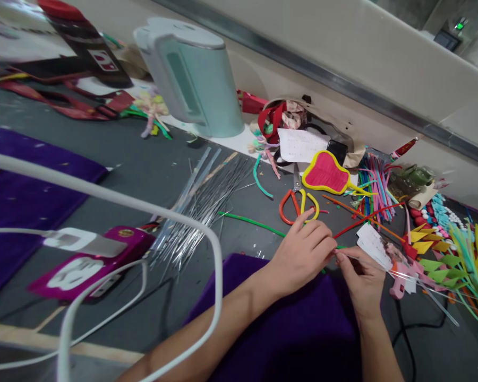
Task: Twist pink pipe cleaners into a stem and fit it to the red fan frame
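My left hand (305, 248) is closed, its fingertips meeting those of my right hand (361, 278) above the purple cloth. Thin silvery wires (402, 273) run out to the right from my right hand, which pinches them between thumb and fingers. My left fingers close on the wire end at the meeting point; the exact grip is hidden. A green pipe cleaner (255, 221) passes behind my left hand, with a bit of green showing near the fingertips. Just beyond lie scissors (298, 199) with red and yellow handles. The purple cloth (279, 339) lies below both hands.
Many loose wires (199, 212) lie left of my hands. A white cable (143, 204) loops across the foreground near a magenta pouch (115, 249). Behind stand a pale blue kettle (207, 79) and a dark bottle (87, 48). Pipe cleaners (376, 185) and a pink glue gun (398, 286) sit right.
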A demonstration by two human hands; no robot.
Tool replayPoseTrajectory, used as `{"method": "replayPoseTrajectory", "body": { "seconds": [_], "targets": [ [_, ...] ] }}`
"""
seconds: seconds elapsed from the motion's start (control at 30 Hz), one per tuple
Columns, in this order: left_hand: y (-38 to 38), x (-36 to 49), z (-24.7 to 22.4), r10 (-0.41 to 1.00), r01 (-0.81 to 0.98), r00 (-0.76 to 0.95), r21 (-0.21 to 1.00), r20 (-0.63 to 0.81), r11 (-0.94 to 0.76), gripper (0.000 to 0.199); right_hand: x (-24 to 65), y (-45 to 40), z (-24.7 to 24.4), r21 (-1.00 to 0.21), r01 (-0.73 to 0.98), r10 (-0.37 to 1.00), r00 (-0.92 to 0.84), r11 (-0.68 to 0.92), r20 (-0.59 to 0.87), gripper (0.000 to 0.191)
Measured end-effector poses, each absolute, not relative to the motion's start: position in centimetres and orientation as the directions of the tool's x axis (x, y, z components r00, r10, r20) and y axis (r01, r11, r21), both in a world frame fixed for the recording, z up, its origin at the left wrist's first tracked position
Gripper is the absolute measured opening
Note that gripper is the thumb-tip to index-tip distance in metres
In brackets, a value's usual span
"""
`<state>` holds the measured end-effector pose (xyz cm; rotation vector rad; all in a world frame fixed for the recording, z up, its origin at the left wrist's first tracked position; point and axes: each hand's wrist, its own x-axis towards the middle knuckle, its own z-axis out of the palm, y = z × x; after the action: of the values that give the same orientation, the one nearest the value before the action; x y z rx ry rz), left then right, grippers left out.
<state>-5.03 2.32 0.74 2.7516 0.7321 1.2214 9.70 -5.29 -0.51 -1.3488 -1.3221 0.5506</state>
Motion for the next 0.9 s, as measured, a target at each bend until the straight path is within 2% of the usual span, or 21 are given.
{"method": "replayPoseTrajectory", "body": {
  "seconds": [0.4,0.9],
  "targets": [
    [2.50,-5.30,0.25,0.365,0.400,0.592,0.131,0.719,-0.907,0.016,9.75,-5.12,-0.72,-0.873,0.417,0.898,0.236,0.252,0.372,0.010],
    [2.57,-5.59,0.58,0.362,0.372,0.634,0.140,0.684,-0.917,0.018,10.22,-5.02,-0.12,-0.788,0.522,0.885,0.126,0.326,0.449,0.011]
  ]
}}
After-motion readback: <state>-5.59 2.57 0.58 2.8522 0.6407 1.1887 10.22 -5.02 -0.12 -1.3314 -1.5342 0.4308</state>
